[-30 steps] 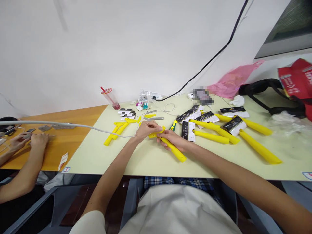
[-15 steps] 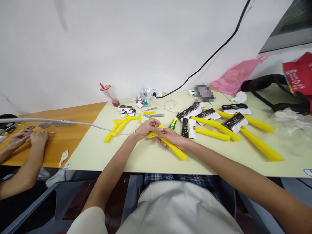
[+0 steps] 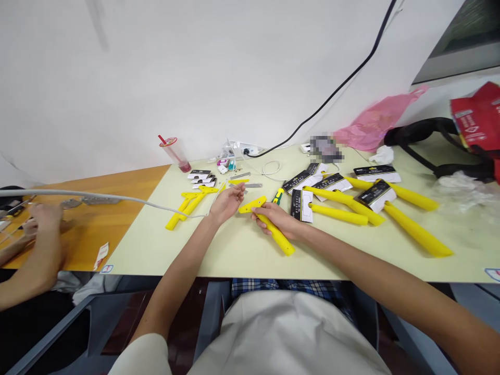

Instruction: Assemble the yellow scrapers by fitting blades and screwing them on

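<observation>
My right hand is wrapped round a yellow T-shaped scraper handle, its wide head pointing up and left. Just left of that head, my left hand is raised with curled fingers pressed together; anything between them is too small to make out. Beyond it lie flat metal blades and thin yellow strips. A green and yellow screwdriver rests behind my right hand. Two more yellow handles lie to the left, near a stack of black and white cards.
Several carded yellow tools cover the right side. At the back stand a cup with a straw and a power strip. A grey cable crosses the left. Another person's hands work at the orange table.
My left hand has come off the yellow handle's head and moved slightly up and left. The handle, still in my right hand, has shifted a little left. The other person's hands have moved.
</observation>
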Available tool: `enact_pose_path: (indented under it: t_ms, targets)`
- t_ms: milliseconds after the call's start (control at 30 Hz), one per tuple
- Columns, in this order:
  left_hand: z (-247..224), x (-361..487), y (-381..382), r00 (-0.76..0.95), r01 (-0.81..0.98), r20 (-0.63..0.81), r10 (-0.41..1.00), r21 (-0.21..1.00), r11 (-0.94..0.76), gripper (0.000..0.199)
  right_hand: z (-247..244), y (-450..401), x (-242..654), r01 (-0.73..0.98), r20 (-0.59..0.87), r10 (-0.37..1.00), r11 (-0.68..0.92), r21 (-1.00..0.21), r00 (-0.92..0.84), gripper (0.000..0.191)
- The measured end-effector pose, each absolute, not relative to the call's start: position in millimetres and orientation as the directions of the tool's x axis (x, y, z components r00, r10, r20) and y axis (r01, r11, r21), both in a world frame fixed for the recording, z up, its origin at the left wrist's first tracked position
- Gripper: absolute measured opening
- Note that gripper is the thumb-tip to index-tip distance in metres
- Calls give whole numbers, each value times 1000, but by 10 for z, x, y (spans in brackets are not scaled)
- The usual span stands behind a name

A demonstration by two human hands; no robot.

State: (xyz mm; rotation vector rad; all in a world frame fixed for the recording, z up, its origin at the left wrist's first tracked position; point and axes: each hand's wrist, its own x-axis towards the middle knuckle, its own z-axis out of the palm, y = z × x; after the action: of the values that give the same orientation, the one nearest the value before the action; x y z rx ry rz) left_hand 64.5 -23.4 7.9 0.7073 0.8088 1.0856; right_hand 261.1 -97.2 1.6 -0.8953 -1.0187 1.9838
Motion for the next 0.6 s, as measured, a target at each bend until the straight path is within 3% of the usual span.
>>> enact_pose_path:
  t_ms: [100,167,400,600]
  targets:
    - [21,609,-182,176,-542,-194,965,799,259,62,56,-965,2624,-349,-246,851,-430,-832,-463,17]
    - [-1,604,-179,184,-530,-168,968,812,242,63,65,-956,2630,-396,-235,864,-426,-813,-446,17]
    - [9,661,-211,159,-518,-99,982,838,168,31,78,-932,2632,-462,-267,863,-464,-756,-430,28]
    - [83,618,-177,13,-629,-55,998,775,51,17,72,-921,2631,-469,-237,900,-399,-788,-367,25]
